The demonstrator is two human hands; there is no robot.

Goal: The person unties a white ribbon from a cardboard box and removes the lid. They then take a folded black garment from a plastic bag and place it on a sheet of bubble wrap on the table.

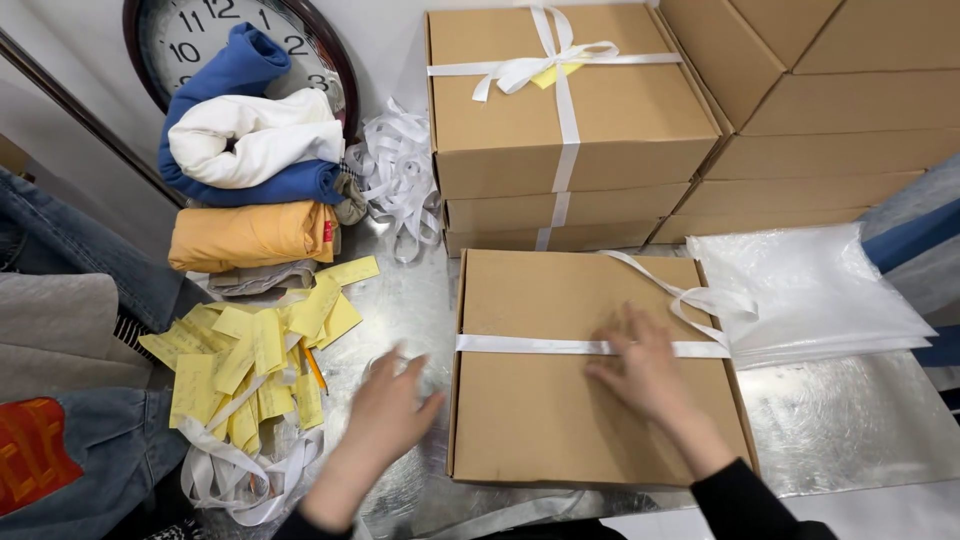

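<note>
A flat brown cardboard box (560,420) lies in front of me on the shiny metal table (850,420). A white ribbon (520,345) runs across its lid, with a loose loop off the right edge. My right hand (645,370) rests flat on the lid, fingers on the ribbon, pressing it down. My left hand (385,415) hovers open just left of the box, blurred, holding nothing.
Tied brown boxes (570,110) stack behind, more plain boxes (820,110) at the right. Clear plastic bags (810,290) lie right of the box. Yellow paper slips (250,350), loose white ribbons (395,175), folded clothes (250,170) and a wall clock (190,35) fill the left.
</note>
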